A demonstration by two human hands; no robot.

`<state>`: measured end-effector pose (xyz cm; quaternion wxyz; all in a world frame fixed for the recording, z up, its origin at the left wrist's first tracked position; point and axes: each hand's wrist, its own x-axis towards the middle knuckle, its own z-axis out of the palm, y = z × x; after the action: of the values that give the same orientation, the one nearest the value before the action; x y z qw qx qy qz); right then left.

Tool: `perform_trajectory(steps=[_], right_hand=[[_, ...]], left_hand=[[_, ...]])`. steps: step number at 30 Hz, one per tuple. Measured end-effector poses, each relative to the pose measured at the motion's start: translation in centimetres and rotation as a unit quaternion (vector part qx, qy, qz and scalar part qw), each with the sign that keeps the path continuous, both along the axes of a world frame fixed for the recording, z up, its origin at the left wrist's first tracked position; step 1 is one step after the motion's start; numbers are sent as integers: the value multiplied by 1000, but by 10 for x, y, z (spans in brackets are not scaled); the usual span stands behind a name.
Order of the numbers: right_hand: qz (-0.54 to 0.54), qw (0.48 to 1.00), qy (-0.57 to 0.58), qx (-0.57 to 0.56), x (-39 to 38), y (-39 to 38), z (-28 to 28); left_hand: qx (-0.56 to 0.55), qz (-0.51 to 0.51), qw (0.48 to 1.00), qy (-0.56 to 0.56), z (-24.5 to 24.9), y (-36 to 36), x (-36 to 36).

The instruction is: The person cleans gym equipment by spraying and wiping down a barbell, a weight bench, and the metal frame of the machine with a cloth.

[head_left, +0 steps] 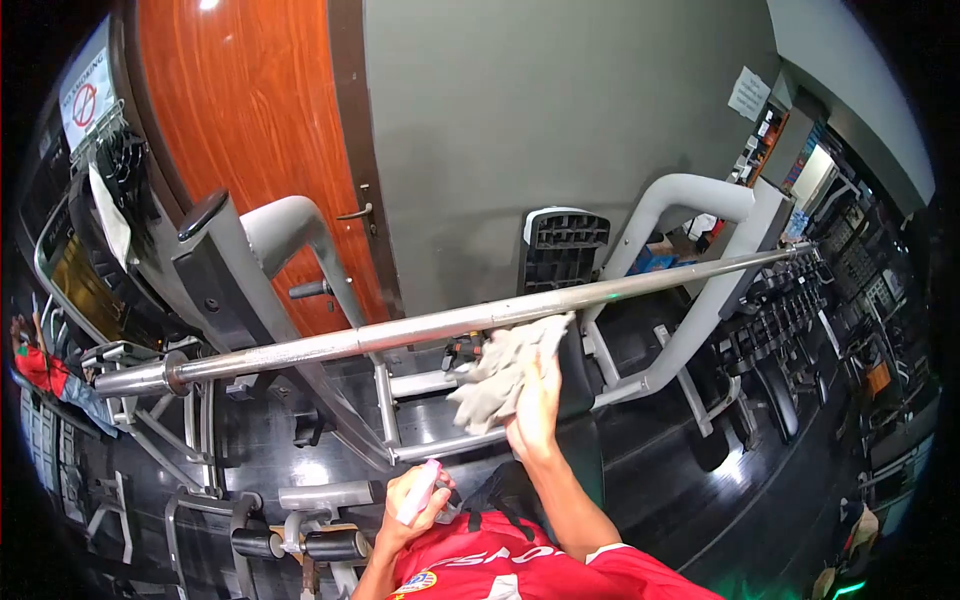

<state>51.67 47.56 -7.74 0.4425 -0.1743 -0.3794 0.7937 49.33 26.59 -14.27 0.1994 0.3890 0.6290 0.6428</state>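
Observation:
A long metal barbell (450, 328) runs across the view from lower left to upper right, resting on the grey frame of a bench rack (665, 210). My right hand (535, 405) grips a bunched, greyish-white cloth (505, 370), whose top edge meets the underside of the bar near its middle. Low in front of my red shirt, my left hand (405, 505) is closed around a spray bottle (420, 492) with a pink and white head. Fingers hide most of the bottle's body.
Behind the rack are a wooden door (245, 120) and a grey wall (560, 100). A rack of dumbbells (780, 310) stands at right. Padded gym equipment (310, 545) is at lower left. A person in red (42, 368) is at the far left.

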Motion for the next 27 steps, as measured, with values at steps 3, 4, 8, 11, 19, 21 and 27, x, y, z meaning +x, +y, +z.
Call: perform_trajectory(steps=[3,4,8,11,19,21,27], right_hand=[[92,995,-7,-31,13,-5,2],[93,994,-19,-48,19,-4,4],[33,998,-10,-52,46,13,16],[-201,963,-93,156,36,31,29],[-181,688,-349,610,-6,16,39],[-133,729,-282,609,-11,-6,36],[58,839,-211,498,-1,-28,34]], left_hand=[[-21,-33,999,-19,-1,2,1],[-23,-37,999,-19,-4,2,2],[-16,-46,999,-19,-8,3,7],[-16,-40,999,-2,-9,3,7],[-7,-13,1000,-2,-11,-1,5],[-23,-14,999,-28,-6,-2,5],[-4,-3,1000,1,-5,-2,2]])
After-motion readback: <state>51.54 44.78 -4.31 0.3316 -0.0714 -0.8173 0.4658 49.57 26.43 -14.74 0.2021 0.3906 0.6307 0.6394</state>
